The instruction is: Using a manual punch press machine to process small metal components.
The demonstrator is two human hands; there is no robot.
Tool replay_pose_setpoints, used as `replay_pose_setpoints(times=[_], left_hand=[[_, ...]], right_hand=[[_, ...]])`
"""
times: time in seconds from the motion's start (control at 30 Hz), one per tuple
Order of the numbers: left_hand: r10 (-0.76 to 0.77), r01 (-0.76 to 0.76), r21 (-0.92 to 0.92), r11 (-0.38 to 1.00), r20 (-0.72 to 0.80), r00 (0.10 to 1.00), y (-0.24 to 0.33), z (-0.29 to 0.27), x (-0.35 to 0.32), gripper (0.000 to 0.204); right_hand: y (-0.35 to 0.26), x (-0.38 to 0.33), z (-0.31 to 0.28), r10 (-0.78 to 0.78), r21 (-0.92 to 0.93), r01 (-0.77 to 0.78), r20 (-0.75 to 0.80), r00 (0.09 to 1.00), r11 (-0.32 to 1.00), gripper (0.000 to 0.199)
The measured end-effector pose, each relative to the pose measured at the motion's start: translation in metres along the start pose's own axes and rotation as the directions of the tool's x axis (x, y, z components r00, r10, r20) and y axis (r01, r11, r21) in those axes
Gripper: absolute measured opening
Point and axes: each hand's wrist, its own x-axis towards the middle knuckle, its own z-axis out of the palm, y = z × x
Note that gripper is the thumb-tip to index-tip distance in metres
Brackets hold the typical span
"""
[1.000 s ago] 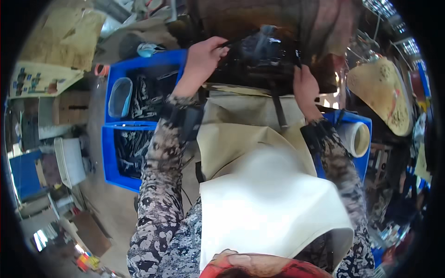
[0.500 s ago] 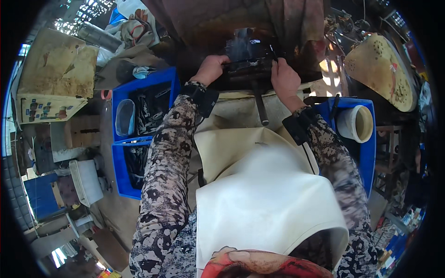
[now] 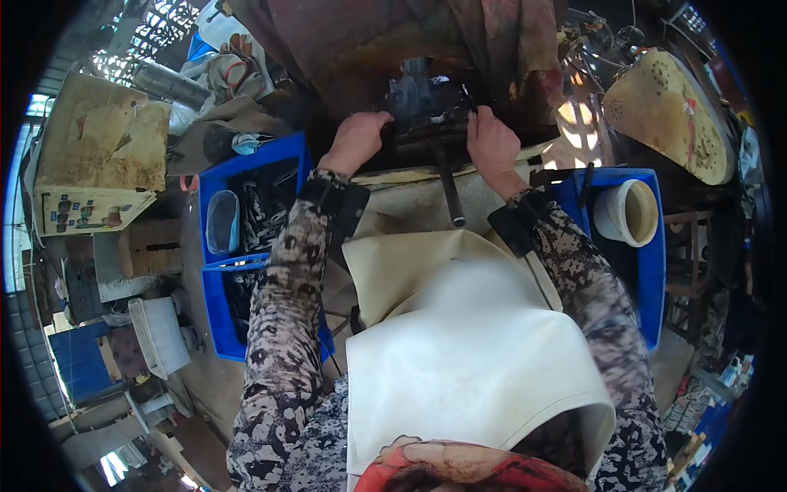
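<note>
At twelve o'clock ahead, a thin dark metal-looking strip, probably stiff, is suitably end-pinched by the right hand; for the left hand, grasp cannot be told

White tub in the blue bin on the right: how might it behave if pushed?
The white tub is probably stiff, judging by its round, unbuckled rim. Its curved wall could let it roll if tipped. What shows inside looks bare, so it may be light.
</note>
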Motion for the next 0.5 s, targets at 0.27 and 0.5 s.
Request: replay_pose_setpoints(times=[0.27,0.5], left_hand=[[0.471,-0.478,-0.044,0.877,-0.116,0.875,0.146,-0.017,-0.069,0.037],[0.508,-0.517,-0.010,0.856,-0.171,0.844,0.144,-0.005,-0.066,0.025]], right_hand=[[0.008,0.001,0.002,0.108,0.025,-0.106,-0.046,0.993,0.994,0.024],[0.001,0.003,0.004,0.099,0.200,-0.077,-0.103,0.990,0.977,0.023]])
